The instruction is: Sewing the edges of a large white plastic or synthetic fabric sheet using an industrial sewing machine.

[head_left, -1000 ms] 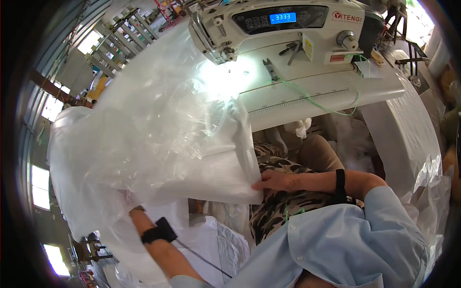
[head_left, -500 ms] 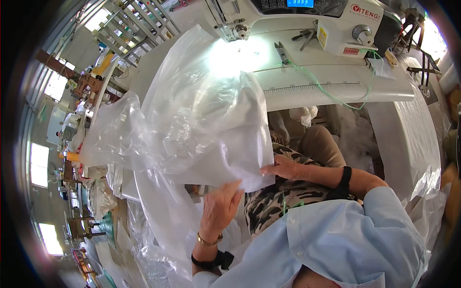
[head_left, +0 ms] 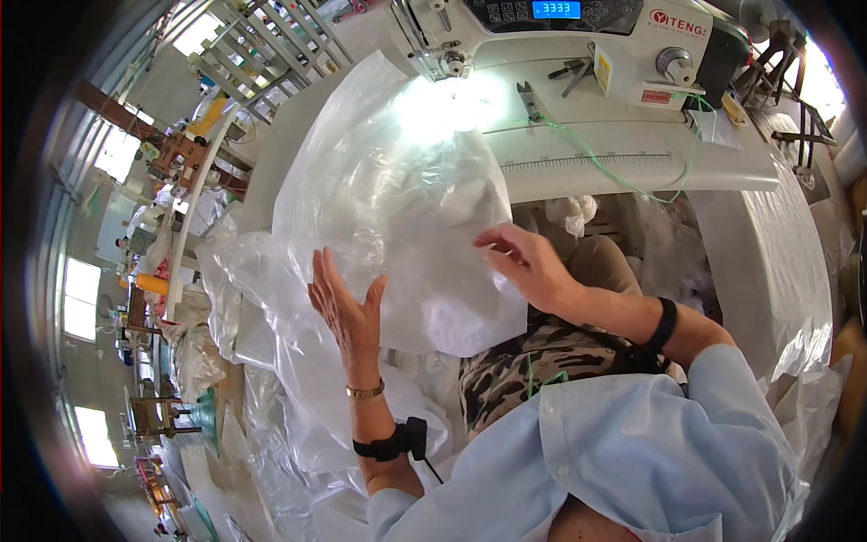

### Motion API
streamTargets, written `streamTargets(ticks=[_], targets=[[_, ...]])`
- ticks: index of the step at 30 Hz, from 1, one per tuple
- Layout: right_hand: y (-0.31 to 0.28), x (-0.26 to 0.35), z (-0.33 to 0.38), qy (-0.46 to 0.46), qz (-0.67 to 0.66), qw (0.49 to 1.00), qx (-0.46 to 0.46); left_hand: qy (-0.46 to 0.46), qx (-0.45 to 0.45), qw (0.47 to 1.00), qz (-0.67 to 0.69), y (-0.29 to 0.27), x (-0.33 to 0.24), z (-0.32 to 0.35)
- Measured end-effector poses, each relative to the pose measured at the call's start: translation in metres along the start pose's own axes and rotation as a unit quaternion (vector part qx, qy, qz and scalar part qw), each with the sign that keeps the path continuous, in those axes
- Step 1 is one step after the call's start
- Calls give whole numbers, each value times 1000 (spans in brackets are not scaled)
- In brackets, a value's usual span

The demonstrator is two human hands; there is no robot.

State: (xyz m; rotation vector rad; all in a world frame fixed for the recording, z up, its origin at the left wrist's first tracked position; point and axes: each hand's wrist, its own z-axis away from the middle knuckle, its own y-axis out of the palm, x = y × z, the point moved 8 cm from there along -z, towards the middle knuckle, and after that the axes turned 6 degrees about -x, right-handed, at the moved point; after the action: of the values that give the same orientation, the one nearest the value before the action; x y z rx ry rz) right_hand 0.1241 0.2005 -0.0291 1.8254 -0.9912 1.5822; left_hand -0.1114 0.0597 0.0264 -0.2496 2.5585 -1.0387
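Note:
A large white, partly see-through plastic sheet (head_left: 415, 289) runs from the lit needle area of a sewing machine (head_left: 578, 54) down over the table edge toward my lap. My left hand (head_left: 350, 305) is over the sheet's left part, fingers stretched and thumb apart, holding nothing. Near the sheet's right edge is my right hand (head_left: 531, 265), its fingers half bent and thumb apart, with nothing seen in it. Whether either hand touches the sheet I cannot tell. Glare hides the spot under the needle.
Thread snips (head_left: 529, 99) lie on the machine bed, with green thread (head_left: 596, 155) trailing from them. Small dark tools (head_left: 574, 72) rest behind. A printed ruler scale (head_left: 587, 161) runs along the table's front. More plastic sheeting (head_left: 772, 271) hangs at the right.
My right hand has let go of the sheet's lower right edge and moved up. The left hand has risen and moved left, its fingers spreading. The sheet's lower edge has shifted and rounded.

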Motion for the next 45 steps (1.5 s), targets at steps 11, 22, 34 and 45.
streamTargets(ticks=[11,22,34,45], targets=[[101,-14,-45,245,-323,907,115,-148,55,939,305,-38,11,-13],[110,-9,44,201,-284,861,371,-171,119,970,126,-35,66,48],[101,-21,72,230,-168,879,382,128,102,985,49,-32,-96,41],[79,19,70,-26,82,937,337,-174,211,892,360,24,-99,60]])
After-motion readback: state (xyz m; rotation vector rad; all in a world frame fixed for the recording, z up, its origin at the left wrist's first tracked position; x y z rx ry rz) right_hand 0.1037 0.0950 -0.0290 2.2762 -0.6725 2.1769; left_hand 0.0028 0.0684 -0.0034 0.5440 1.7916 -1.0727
